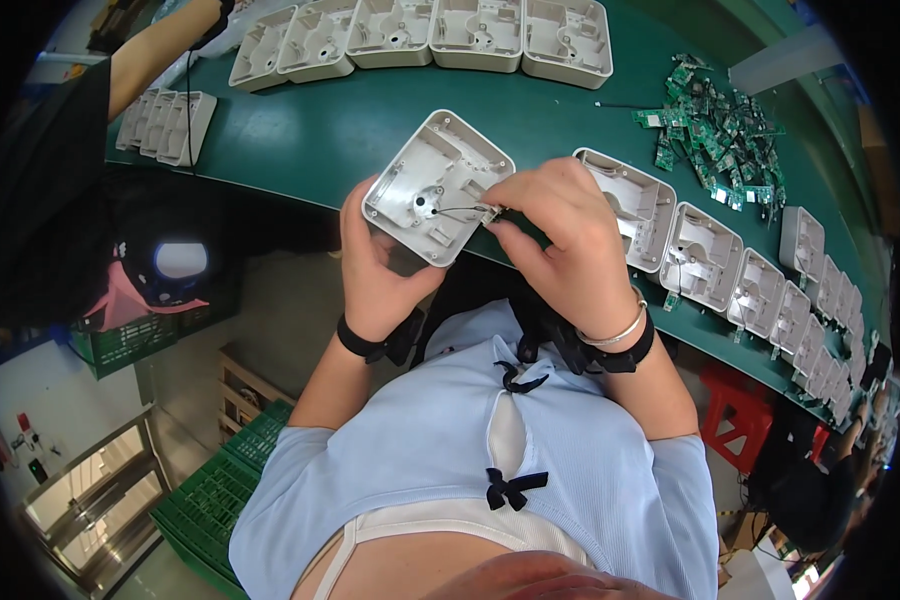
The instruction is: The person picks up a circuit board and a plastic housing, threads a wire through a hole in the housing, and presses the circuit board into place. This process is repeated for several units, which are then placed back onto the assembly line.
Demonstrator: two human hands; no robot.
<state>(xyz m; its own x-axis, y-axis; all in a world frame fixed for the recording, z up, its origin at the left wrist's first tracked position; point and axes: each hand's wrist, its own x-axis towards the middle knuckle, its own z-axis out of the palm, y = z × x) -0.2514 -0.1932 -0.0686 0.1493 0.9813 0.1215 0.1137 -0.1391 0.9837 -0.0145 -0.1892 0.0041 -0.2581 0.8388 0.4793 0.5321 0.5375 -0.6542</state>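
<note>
My left hand (378,275) grips a white square plastic housing (400,190) by its left and lower edge, holding it tilted with the open side facing up. Moulded ribs, posts and a dark round hole show inside. At the housing's right side, my right hand (570,235) pinches a small circuit board (490,212) between thumb and forefinger. Fingers cover most of that board. A thin dark wire runs from it across the housing toward the hole. Both wrists wear black bands.
On the green table (300,140), a row of white housings (470,35) stands at the back, and more (705,255) line the right edge. A heap of green circuit boards (715,135) lies at the far right. Another person's arm (160,55) reaches in at upper left. Green crates (210,500) sit below.
</note>
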